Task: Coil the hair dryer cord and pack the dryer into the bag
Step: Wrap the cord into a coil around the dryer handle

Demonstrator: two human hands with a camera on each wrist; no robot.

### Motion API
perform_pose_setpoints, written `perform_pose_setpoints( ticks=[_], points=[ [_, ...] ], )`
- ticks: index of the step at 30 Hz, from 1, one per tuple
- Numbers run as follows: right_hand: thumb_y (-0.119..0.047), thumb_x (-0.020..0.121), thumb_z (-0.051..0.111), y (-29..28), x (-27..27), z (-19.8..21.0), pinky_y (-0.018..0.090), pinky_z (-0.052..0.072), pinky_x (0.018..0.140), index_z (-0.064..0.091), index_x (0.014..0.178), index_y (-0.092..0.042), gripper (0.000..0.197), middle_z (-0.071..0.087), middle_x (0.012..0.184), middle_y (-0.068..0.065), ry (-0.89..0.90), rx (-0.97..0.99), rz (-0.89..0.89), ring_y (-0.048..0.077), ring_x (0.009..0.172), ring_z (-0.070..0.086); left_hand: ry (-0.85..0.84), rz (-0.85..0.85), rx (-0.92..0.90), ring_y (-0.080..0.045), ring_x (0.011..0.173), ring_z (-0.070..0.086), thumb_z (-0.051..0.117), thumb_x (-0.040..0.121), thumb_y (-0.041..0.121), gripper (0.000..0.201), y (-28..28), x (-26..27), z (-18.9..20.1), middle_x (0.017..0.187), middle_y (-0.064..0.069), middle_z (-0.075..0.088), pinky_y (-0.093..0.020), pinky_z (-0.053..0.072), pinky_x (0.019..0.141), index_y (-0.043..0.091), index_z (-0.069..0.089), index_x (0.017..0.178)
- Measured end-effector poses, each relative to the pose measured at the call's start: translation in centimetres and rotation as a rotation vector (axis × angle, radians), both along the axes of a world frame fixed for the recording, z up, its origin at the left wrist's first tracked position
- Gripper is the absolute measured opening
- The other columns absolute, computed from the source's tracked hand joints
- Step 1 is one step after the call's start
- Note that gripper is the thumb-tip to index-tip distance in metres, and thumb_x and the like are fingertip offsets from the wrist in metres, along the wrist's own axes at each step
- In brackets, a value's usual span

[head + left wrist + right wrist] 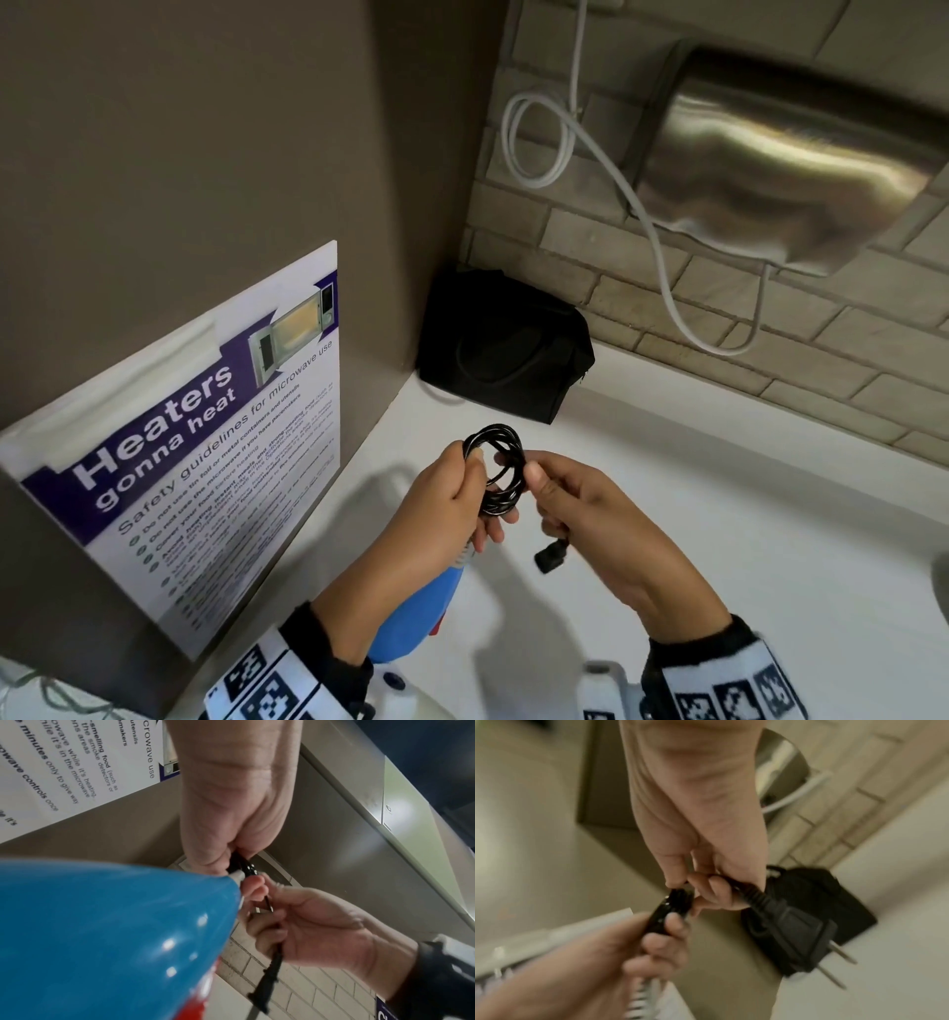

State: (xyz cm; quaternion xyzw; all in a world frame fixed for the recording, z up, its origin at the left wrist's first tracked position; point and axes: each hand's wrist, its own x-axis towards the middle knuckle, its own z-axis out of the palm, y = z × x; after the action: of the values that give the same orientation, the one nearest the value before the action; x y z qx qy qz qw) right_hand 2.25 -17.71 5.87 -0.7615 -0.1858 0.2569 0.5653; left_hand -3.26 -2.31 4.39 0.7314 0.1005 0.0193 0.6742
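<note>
Head view: left hand (452, 493) grips one side of a black cord (497, 468) wound into several loops, thumb clamped over the strands. Right hand (580, 506) pinches the opposite side of the coil w/ thumb and forefinger; the plug (548, 559) hangs just below its curled fingers. Blue hair dryer (418, 614) sits under the left wrist, its cord end reaching up into that hand. Both hands held above a white counter (719, 514). Black bag (506, 345) stands in the corner behind the hands, well apart from them, against a brick wall (719, 288). Microwave safety poster (205, 437) on the panel at left; steel hand dryer (785, 164) w/ white cable (544, 139) on the wall.

Left wrist view: dryer body (107, 939) fills lower left. Left hand (228, 805) closed on the cord (248, 869) right by the dryer's white collar. Right hand (308, 925) curled round the cord end, plug (267, 986) dangling under it.

Right wrist view (blurry): right hand (700, 817) closed on the cord just behind the plug (793, 929), two prongs showing. Left hand (628, 947) grips the coil (672, 910). Bag (829, 898) on the counter behind the plug.
</note>
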Motion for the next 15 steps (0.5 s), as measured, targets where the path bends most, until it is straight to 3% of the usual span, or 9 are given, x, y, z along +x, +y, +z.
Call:
perform_pose_setpoints(
  ticks=[3,6,11,15],
  points=[
    [-0.027,0.094,0.052,0.44,-0.12,0.02,0.019,0.032,0.055,0.068,0.108,-0.008,0.028,0.05,0.069,-0.001,0.253,0.217,-0.005,0.009,0.059,0.035,-0.001,-0.003,-0.017,-0.008,0.044,0.057,0.028,0.103,0.023,0.026,-0.2,0.02,-0.04,0.076,-0.013,0.068,-0.023,0.048,0.05,0.011,0.045,0.089],
    [-0.029,0.096,0.048,0.53,-0.35,0.09,0.017,0.03,0.055,0.065,0.102,-0.004,0.031,0.049,0.058,-0.013,0.164,0.123,0.066,0.008,0.056,0.032,0.03,0.028,-0.021,-0.008,0.041,0.058,0.029,0.103,0.023,0.027,-0.17,0.07,-0.1,0.077,-0.015,0.064,-0.02,0.047,0.048,0.009,0.042,0.085],
    [-0.038,0.093,0.046,0.26,-0.11,0.26,0.017,0.029,0.055,0.066,0.102,-0.002,0.042,0.039,0.053,-0.014,0.103,0.051,0.067,0.009,0.054,0.025,0.024,0.05,-0.01,-0.008,0.036,0.055,0.03,0.102,0.02,0.028,-0.43,-0.04,0.15,0.076,-0.018,0.061,-0.018,0.045,0.043,0.002,0.045,0.087],
    [-0.044,0.095,0.05,-0.41,0.15,-0.19,0.021,0.032,0.061,0.064,0.096,-0.001,0.045,0.036,0.069,0.007,0.019,-0.032,0.08,0.01,0.057,0.029,0.02,0.066,0.03,-0.01,0.032,0.052,0.028,0.103,0.02,0.028,0.19,0.3,0.16,0.075,-0.021,0.068,-0.022,0.043,0.039,0.008,0.039,0.08]
  ],
)
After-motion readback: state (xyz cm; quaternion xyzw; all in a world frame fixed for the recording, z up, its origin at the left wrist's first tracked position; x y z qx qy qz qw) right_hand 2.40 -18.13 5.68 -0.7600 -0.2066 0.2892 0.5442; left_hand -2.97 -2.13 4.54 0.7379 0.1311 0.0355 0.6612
